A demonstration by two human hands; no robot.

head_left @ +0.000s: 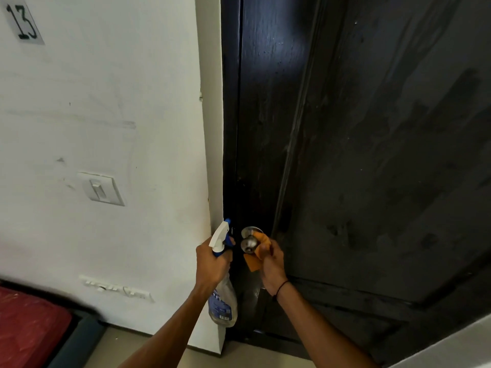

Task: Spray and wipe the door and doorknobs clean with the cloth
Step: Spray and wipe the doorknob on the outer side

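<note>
Two bare forearms reach up from the bottom edge of the view toward a dark door. The left hand has its fingers curled round the neck of a spray bottle, with the clear body and its blue label hanging below the fist and the white and blue trigger head rising above it, nozzle pointing up toward the door's left edge. The bottle hangs just in front of the corner where the white wall meets the door frame.

Just to the right, the right hand, with a thin dark band at the wrist, pinches an orange cloth between thumb and curled fingers. The cloth is pressed against the right side of a round metal doorknob, part of it wrapping behind the knob and a loose corner hanging below the hand. The knob stands out from its round plate near the door's left edge, low on the door, and its left face is bare.

Beyond the hands, the door's surface shows dull smears and streaks across its panels. On the wall to the left sit a white light switch, a long white plate near the floor, and a grey sign reading 13 in the upper left corner. A red object lies in the lower left corner.
</note>
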